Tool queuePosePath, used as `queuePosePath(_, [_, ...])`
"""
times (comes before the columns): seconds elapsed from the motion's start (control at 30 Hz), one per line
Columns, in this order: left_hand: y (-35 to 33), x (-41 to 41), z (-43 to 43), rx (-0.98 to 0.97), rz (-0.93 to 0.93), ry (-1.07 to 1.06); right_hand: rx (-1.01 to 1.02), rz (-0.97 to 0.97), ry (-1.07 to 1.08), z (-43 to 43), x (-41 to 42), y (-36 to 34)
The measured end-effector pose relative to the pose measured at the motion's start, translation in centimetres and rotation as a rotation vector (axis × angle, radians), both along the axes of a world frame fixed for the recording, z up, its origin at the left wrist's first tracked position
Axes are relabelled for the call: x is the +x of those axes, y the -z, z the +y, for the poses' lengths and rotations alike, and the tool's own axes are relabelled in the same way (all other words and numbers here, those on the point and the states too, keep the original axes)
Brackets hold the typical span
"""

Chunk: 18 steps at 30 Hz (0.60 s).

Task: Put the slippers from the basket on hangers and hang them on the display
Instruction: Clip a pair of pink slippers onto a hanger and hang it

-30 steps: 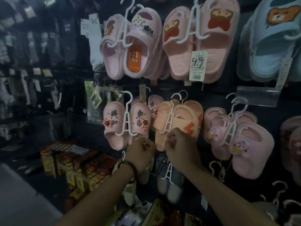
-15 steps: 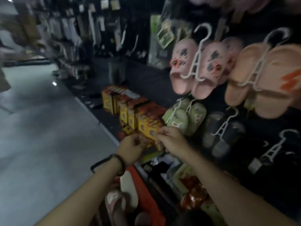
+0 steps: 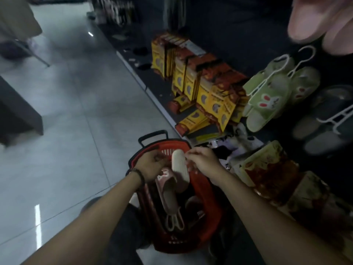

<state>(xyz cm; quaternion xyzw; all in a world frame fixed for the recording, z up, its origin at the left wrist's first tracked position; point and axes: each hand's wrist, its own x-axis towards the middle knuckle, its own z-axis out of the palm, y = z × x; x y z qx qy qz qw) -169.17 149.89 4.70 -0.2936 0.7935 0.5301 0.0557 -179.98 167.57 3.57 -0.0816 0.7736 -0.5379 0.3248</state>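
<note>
grey glossy floor tiles (image 3: 76, 131) fill the left side. nearest, two bare forearms reach into a red basket (image 3: 212, 196) standing on the floor; its inside is dark and much of what it holds is hard to make out. a pale hanger (image 3: 173, 220) lies in its near part, with a pinkish slipper (image 3: 168, 188) just beyond it. farther in, a second slipper (image 3: 179, 167) stands tilted, pale ribbed sole up, between both hands. the left hand (image 3: 150, 165), a bracelet at its wrist, has curled fingers beside the sole; the right hand (image 3: 202, 161) bunches its fingertips at the sole's far edge. blur hides whether either one actually grips it. beyond, yellow boxes (image 3: 200, 83) crowd a low shelf; to the right, green bunny slippers (image 3: 267, 98) and grey slippers (image 3: 324, 121) hang on white hangers, while pink slippers (image 3: 315, 18) are cut off by the top edge.
</note>
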Motion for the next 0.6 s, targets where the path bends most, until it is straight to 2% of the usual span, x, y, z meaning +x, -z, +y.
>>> queuePosePath(0.23, [7.2,-0.7,-2.9,0.03,-0.161,-0.036,0.129,-0.135,0.052,-2.6,-0.4,7.6])
queuePosePath(0.43, [13.5,-1.1,-4.7,-0.052,-0.384,-0.108,0.245,-0.197,0.084,-3.7,-2.2,14.1])
queuePosePath(0.6, [14.5,-2.1,-5.8,-0.118,-0.386,-0.178,0.361,-0.266,0.063,-4.7,-2.7,18.4])
